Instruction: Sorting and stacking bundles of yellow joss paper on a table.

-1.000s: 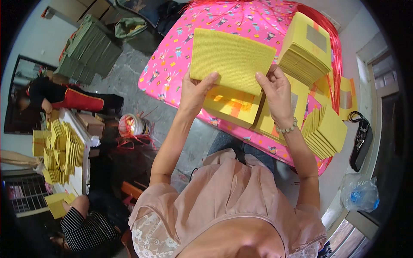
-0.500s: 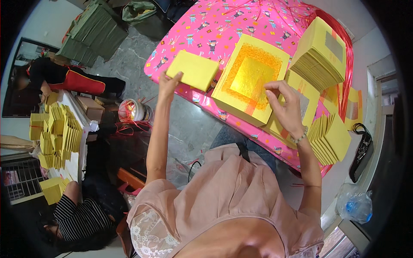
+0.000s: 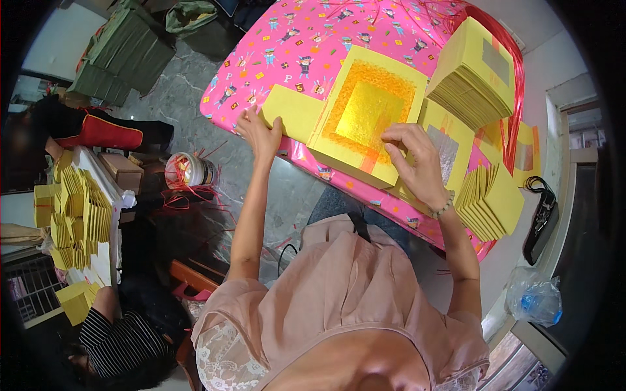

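My left hand [image 3: 261,135] is at the left corner of a plain yellow paper stack [image 3: 295,115], thumb on its near edge and fingers round its left side. That stack lies against the left side of a thicker yellow paper stack [image 3: 326,140], whose top sheet bears a gold foil square [image 3: 369,111] with an orange border. Over the right side of the thick stack is my right hand [image 3: 418,163], its fingers curled and thumb close to them; what is between them, if anything, cannot be made out. Beneath and beside this hand lies more yellow paper with a silver square [image 3: 443,151].
A tall yellow paper stack [image 3: 471,78] and a fanned one [image 3: 489,202] stand right on the pink patterned tablecloth [image 3: 261,72]. Red strands [image 3: 518,98] hang behind. At left, two people [image 3: 140,335] are by a table of yellow bundles [image 3: 77,208]; a bucket [image 3: 189,171] stands between.
My left hand has brought the plain yellow stack against the thick stack and shifted its grip. My right hand stays over the thick stack, fingers slightly more curled. The whole view has shifted slightly.
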`<state>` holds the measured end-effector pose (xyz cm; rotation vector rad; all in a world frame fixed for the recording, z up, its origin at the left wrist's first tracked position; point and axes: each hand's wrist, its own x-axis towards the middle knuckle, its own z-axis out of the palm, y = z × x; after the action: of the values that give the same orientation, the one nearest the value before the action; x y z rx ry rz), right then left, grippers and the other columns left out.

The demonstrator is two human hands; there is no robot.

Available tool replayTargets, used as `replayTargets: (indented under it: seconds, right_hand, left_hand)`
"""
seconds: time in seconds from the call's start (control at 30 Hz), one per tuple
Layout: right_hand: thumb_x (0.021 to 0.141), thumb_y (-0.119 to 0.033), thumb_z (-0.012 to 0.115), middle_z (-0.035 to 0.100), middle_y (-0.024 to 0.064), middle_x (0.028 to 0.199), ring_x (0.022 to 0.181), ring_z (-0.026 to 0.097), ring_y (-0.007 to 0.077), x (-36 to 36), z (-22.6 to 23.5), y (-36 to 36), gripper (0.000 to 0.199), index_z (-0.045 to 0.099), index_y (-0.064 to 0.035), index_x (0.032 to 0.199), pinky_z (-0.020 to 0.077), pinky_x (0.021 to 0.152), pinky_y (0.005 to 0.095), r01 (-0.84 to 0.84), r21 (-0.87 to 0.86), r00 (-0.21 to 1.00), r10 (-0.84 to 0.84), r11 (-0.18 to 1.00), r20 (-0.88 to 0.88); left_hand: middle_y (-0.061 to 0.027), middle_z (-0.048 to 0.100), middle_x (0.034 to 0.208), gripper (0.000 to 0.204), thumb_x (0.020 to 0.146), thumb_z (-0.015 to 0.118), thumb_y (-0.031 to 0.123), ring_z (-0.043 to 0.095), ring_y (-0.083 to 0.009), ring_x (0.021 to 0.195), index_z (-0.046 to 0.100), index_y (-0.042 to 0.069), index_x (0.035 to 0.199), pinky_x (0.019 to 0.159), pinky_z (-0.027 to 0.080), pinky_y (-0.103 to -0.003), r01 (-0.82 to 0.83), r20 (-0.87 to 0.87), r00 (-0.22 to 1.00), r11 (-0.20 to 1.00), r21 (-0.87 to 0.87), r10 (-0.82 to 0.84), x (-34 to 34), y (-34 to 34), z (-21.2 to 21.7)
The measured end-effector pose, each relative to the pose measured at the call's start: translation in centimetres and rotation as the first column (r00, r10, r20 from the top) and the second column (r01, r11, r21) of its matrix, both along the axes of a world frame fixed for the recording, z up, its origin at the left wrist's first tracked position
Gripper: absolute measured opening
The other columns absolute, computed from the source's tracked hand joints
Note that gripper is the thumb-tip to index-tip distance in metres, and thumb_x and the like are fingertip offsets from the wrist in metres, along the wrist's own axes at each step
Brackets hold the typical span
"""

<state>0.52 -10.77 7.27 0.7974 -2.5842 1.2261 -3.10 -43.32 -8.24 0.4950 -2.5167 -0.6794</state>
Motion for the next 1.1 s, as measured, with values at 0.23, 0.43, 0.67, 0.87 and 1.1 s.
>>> replayTargets:
  seconds: [0.23,0.43,0.67,0.87,1.1]
  right_hand:
    - [0.086,-0.003,0.067,0.064,0.012,0.103,0.101,0.061,0.0304,0.3,-1.0,-0.1,0.009,0.066,-0.0019,0.095,0.0488,0.087,0.0388,0.007,-0.03,0.999,-0.009,1.0,-0.048]
    - [0.087,-0.002,0.067,0.063,0.0129,0.103,0.101,0.06,0.0312,0.7,-0.8,0.0,0.008,0.066,-0.0017,0.095,0.0498,0.085,0.0388,0.01,-0.038,0.997,-0.013,0.999,-0.077]
    - [0.086,-0.003,0.067,0.063,0.0133,0.103,0.101,0.061,0.0314,1.1,-1.7,-0.1,0.011,0.065,-0.0023,0.098,0.05,0.085,0.0388,0.021,-0.071,0.996,-0.027,0.997,-0.086]
    - [0.086,-0.003,0.068,0.063,0.0131,0.102,0.1,0.061,0.0313,0.7,-1.9,-0.2,0.012,0.064,-0.0025,0.098,0.0502,0.085,0.0387,0.015,-0.108,0.992,-0.028,0.994,-0.12]
    - [0.089,-0.009,0.067,0.061,0.0141,0.11,0.106,0.06,0.0323,0.1,-1.7,0.6,0.017,0.063,-0.0036,0.105,0.0497,0.088,0.0411,-0.074,-0.079,0.987,0.062,0.994,-0.148]
  left_hand:
    - [-0.028,0.043,0.144,0.063,0.081,0.06,-0.003,0.039,-0.0474,0.134,0.043,0.0,0.142,0.111,0.034,-0.052,0.473,0.002,0.88,0.877,0.087,-0.475,-0.3,0.0,-0.5]
    - [-0.0274,0.033,0.153,0.062,0.096,0.053,0.031,0.029,-0.0463,0.143,0.037,0.007,0.151,0.117,0.023,-0.055,0.477,0.144,0.878,0.859,-0.188,-0.456,0.7,2.0,-1.0]
    - [-0.0259,0.025,0.158,0.075,0.094,0.057,0.049,0.021,-0.0456,0.146,0.033,0.012,0.154,0.118,0.019,-0.056,0.479,0.276,0.866,0.85,-0.22,-0.417,1.1,2.3,-0.6]
    - [-0.0263,0.024,0.158,0.073,0.095,0.054,0.048,0.021,-0.0456,0.146,0.03,0.014,0.155,0.117,0.021,-0.057,0.498,0.269,0.862,0.817,-0.29,-0.43,0.7,1.5,-1.1]
    - [-0.0274,0.019,0.159,0.074,0.098,0.05,0.047,0.017,-0.0472,0.147,0.023,0.012,0.157,0.118,0.017,-0.057,0.533,0.288,0.841,0.79,-0.303,-0.457,-0.2,0.7,-1.0]
